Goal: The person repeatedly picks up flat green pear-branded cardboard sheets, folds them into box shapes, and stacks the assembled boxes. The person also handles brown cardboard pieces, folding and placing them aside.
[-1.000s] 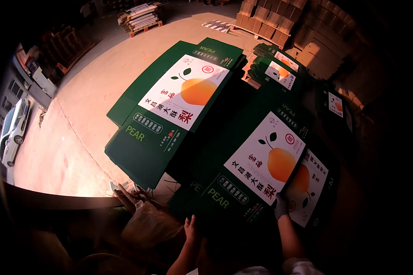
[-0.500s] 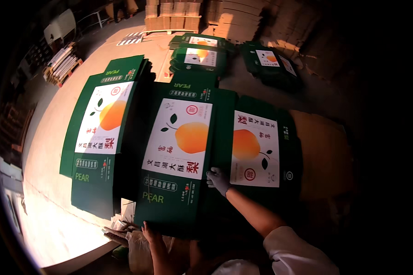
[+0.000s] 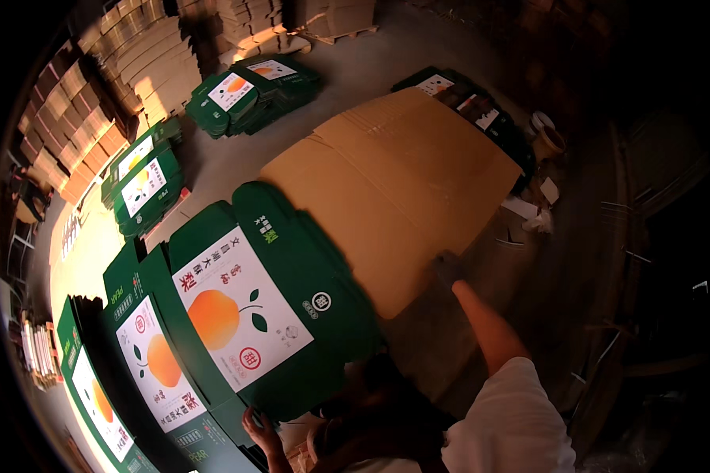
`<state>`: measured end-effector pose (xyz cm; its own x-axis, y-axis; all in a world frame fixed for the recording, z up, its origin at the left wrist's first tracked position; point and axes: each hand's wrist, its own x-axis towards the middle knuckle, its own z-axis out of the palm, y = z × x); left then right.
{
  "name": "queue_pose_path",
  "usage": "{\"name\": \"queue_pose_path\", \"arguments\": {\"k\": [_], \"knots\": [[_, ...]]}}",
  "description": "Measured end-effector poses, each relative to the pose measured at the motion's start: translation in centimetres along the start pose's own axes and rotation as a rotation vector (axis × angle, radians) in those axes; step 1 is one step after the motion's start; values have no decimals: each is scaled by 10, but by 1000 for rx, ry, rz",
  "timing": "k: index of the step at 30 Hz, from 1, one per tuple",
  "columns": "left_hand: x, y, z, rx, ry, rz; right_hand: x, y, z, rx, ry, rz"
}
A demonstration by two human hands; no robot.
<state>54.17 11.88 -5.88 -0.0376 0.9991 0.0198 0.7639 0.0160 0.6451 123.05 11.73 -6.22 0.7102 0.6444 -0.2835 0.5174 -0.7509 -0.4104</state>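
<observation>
A printed green carton blank with a pear picture on white panels lies in front of me, its creased panels spread out flat. At its near edge is my left hand, bare, fingers apart and touching the cardboard. To the right lies a plain brown cardboard sheet. My right hand, in a dark grey glove, is at that sheet's near right edge; its fingers are dim, and I cannot make out whether they grip the edge.
More green blanks stand in a pile at the left. Other stacks of green blanks lie on the floor beyond, and another dark stack sits behind the brown sheet. Tall brown cardboard piles rise at the back. Scraps litter the right floor.
The view has swung to the right, bringing the brown sheet into full sight. My right hand has gone from the printed blank to the brown sheet's edge; my left stays at the blank's near edge.
</observation>
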Motion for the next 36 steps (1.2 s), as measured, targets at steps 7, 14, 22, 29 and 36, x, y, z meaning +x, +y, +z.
{"name": "queue_pose_path", "arguments": {"k": [7,14,22,29,36], "knots": [[39,109,111,109,-269,139,104,42,-66,-134,54,84],[44,112,119,220,-308,62,145,38,-91,-165,-95,94],[44,119,113,217,-311,22,170,23,-130,127,-461,41],[43,208,94,411,-561,222,85,-61,-187,685,-353,-49],[24,170,116,419,-642,597,-52,-205,-291,210,-135,-340]]}}
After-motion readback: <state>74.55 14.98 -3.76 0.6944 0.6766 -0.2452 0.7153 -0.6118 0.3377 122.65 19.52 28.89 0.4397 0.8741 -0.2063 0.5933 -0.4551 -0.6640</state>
